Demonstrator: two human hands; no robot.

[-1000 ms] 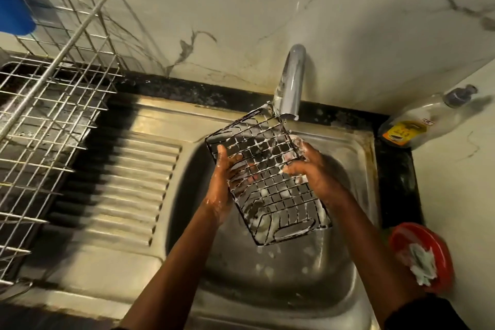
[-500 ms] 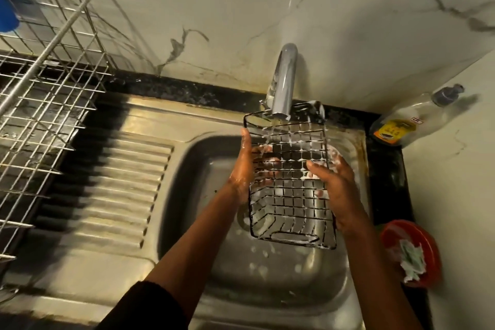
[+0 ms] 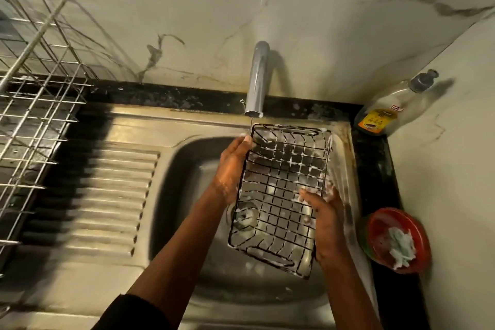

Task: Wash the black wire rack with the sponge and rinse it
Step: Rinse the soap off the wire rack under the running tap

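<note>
The foamy black wire rack (image 3: pixel 281 190) is hanging tilted over the steel sink basin (image 3: pixel 187 169), beneath the trickling grey curved faucet (image 3: pixel 257 83). The left hand (image 3: pixel 230 169) and right hand (image 3: pixel 325 222) are gripping opposite rims, fingers curled round wires; slow turning should reach every bar.

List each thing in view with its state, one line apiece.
black wire rack: soapy, tilted, held over the sink
left hand: grips rack's left edge
right hand: grips rack's right edge
tap: running thinly
sink: wet, foam-flecked
soap bottle: capped, leaning in corner
red bowl: holds pale sponge
</note>
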